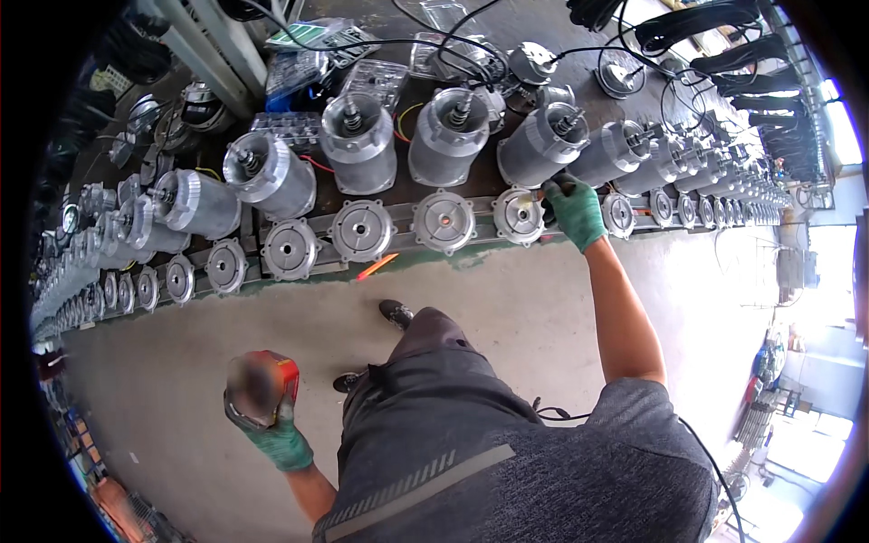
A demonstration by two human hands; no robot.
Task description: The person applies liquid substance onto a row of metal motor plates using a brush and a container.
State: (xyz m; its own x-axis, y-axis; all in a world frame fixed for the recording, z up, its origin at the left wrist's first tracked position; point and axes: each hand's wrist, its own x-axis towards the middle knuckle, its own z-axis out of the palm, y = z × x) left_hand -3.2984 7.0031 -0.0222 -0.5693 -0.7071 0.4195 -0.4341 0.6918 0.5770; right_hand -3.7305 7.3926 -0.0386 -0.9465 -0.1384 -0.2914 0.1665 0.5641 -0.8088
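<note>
Green gloves cover both hands; clock directions run from mid-view. Left hand (pixel 282 442), toward half past seven, grasps a red container (pixel 279 385), its face blurred, held out over the floor (pixel 181 362). Right hand (pixel 577 213), at two o'clock, has its fingers bent at the right edge of a round metal cover (pixel 519 217); cannot tell whether they grip anything. A grey motor (pixel 539 149) stands just beyond the cover, toward one o'clock. An orange stick (pixel 376 266) lies near nine o'clock.
</note>
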